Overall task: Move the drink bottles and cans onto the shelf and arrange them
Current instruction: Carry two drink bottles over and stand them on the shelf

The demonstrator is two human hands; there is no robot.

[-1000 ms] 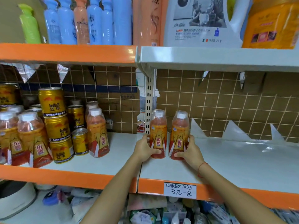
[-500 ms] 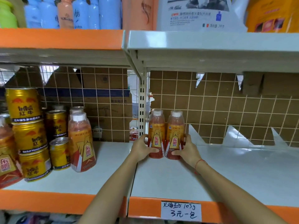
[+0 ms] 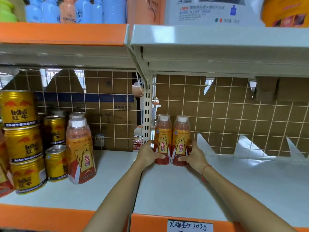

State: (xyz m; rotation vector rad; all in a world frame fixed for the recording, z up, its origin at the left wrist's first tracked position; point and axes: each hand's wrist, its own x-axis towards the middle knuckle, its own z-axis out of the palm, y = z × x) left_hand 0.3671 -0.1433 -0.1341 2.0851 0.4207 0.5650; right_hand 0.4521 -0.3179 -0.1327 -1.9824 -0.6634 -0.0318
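Two orange drink bottles with white caps stand side by side near the back of the white shelf [image 3: 192,190], close to the wire grid. My left hand [image 3: 148,154] grips the left bottle [image 3: 163,136] low on its body. My right hand [image 3: 194,156] grips the right bottle [image 3: 181,138] the same way. Both bottles are upright and touch each other. On the left shelf section stand another orange bottle [image 3: 80,153] and stacked gold cans [image 3: 21,143].
A perforated upright post [image 3: 147,114] divides the two shelf sections. The upper shelf [image 3: 217,39] carries detergent and shampoo bottles. A handwritten price tag [image 3: 189,226] sits on the orange front edge. Torn plastic film [image 3: 242,148] lies along the back right.
Both hands have pushed the two bottles further back toward the wire grid and brought them together. The view has moved closer to the shelf.
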